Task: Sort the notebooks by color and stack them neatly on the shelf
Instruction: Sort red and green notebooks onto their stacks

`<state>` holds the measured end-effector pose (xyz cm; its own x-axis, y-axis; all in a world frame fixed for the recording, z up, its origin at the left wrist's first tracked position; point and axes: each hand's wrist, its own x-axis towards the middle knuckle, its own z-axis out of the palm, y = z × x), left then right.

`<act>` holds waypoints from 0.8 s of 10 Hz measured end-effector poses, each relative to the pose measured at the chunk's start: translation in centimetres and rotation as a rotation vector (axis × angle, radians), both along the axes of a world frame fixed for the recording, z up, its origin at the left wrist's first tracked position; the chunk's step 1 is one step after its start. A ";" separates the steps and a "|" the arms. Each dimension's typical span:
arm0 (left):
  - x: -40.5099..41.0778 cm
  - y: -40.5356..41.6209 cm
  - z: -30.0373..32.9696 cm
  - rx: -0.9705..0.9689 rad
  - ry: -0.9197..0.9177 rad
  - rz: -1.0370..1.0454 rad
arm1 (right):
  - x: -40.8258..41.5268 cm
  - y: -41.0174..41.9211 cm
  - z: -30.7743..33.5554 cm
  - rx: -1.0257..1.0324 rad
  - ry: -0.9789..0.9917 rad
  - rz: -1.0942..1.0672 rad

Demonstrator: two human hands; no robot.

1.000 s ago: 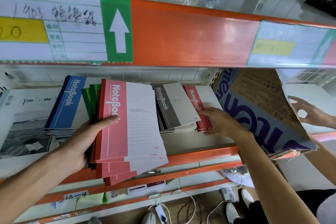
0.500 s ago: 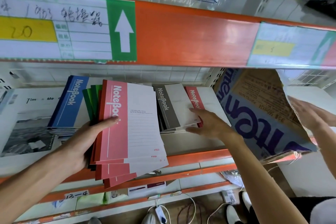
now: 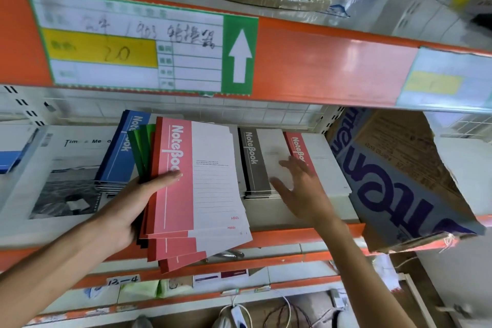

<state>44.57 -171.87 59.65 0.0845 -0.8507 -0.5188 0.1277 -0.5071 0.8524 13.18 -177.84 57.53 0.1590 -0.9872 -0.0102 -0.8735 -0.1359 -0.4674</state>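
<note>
Low centre of the frame, our left hand (image 3: pixel 125 210) grips a fanned bundle of pink and green card-covered notebooks (image 3: pixel 194 192), while farther up our right hand (image 3: pixel 300 189), released and flat-fingered, has slid from the shelved red notebook stack (image 3: pixel 316 165) leftwards onto the grey notebook stack (image 3: pixel 263 165), squaring it.

Hands: 2, left hand (image 3: pixel 125 210) and right hand (image 3: pixel 300 189).
Fanned bundle of notebooks in the left hand: red notebooks (image 3: pixel 183 189), at least 4 by the stepped lower edges; green notebooks (image 3: pixel 141 146), about 3 edges showing behind them.
Notebook stacks on the shelf (image 3: pixel 292 234): 3, namely blue stack (image 3: pixel 119 157), grey stack (image 3: pixel 255 165), red stack (image 3: pixel 319 160); copies per stack cannot be counted.
Black-and-white photo books (image 3: pixel 66 181): 1 in view.
Cardboard boxes (image 3: pixel 399 181): 1.
Shelf labels with green arrow (image 3: pixel 149 42): 1.
</note>
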 end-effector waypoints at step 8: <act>3.1 3.5 1.6 -0.027 0.130 0.069 | 11.5 3.3 0.0 0.349 -0.987 -0.167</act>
